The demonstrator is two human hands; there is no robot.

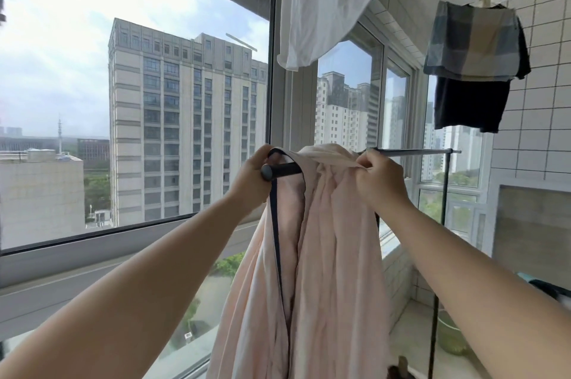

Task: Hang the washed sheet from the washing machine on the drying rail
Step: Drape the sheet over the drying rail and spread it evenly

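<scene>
Currently, item 1: washed sheet [333,255], pale pink with a dark piped border. It is draped in a bunch over the near end of the drying rail [414,152], hanging in long vertical folds that run out of the bottom of the view. Judged soft, limp and probably still damp, so heavier than it looks and inclined to cling to itself rather than slide. It has no stiffness; it will sag wherever unsupported. Best hold: the bordered hem, which gives a firmer line to pull along the rail, with a second hold on the fabric at the rail top.

Item 2: left hand [253,171], fingers curled over the dark border where it loops the capped near end of the rail, pinching the edge.

Item 3: right hand [378,179], fingers and thumb pinching a gather of the sheet on top of the rail, just beside the bare stretch that runs toward the far end.

Item 4: drying rail, a thin horizontal bar on dark uprights, its far half uncovered; spreading toward that end appears to be the work remaining.

Item 5: white cloth [321,5], hung overhead above the rail.

Item 6: plaid garment [472,42] and a dark garment [469,106], hung near the tiled wall [537,119], well apart from the sheet.

Item 7: window [139,85], behind and left of the rail.
</scene>
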